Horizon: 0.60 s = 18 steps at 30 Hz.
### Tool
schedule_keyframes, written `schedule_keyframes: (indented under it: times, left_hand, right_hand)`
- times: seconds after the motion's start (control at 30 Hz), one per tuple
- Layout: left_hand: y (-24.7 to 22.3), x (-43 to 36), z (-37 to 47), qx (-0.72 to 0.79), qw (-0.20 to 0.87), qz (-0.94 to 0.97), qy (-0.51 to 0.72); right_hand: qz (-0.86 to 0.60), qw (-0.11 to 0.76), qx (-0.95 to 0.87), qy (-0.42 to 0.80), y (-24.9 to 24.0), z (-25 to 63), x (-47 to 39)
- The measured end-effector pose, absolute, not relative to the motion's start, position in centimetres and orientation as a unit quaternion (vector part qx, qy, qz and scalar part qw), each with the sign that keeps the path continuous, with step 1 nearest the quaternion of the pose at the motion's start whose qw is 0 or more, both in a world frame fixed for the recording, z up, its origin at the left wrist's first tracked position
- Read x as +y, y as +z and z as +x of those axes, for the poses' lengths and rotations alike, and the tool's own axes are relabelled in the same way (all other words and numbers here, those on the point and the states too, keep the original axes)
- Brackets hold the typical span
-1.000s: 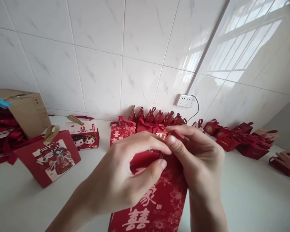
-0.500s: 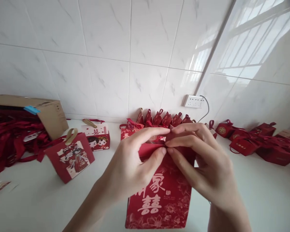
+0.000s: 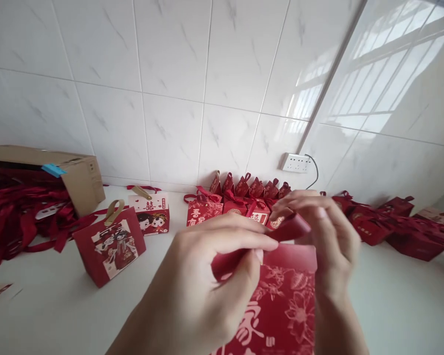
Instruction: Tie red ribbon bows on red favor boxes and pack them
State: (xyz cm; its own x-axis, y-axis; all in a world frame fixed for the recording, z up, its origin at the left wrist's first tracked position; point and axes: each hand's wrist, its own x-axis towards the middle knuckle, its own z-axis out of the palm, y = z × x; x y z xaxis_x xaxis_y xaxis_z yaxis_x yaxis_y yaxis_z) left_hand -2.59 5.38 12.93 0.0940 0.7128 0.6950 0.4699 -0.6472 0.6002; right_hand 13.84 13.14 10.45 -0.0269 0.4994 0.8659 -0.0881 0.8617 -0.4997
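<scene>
A red printed box [image 3: 292,301] with pale flowers and characters stands in front of me, its lower end cut off by the frame. My left hand [image 3: 214,276] pinches the upper left edge of this box between thumb and fingers. Behind the box's right side is my right hand [image 3: 329,236], its fingers bent around a loop of dark red ribbon [image 3: 294,228] above the top flap. The ends of some right fingers are hidden behind the ribbon.
On the left stand a red box with a gold handle [image 3: 113,244], a white and red box [image 3: 151,209] and a cardboard carton [image 3: 87,182] beside piled red ribbons [image 3: 22,212]. Small red boxes [image 3: 240,186] line the wall; more boxes [image 3: 403,227] lie at right.
The right hand has moved right and away from the left fingers, and a ribbon loop now shows by it. The box sits lower and further right, and the view has shifted slightly.
</scene>
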Motion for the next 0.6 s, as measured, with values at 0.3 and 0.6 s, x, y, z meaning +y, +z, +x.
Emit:
schedule_keyframes:
  times: [0.3,0.6]
  left_hand:
    - [13.0,5.9,-2.4,0.407,0.081,0.716,0.562]
    - [12.6,5.8,-2.4,0.427,0.062,0.712,0.555]
  right_hand:
    - [-0.153,0.545,-0.824,-0.031,11.4,14.5,9.8]
    - [-0.174,0.53,-0.828,-0.054,11.4,14.1,10.0]
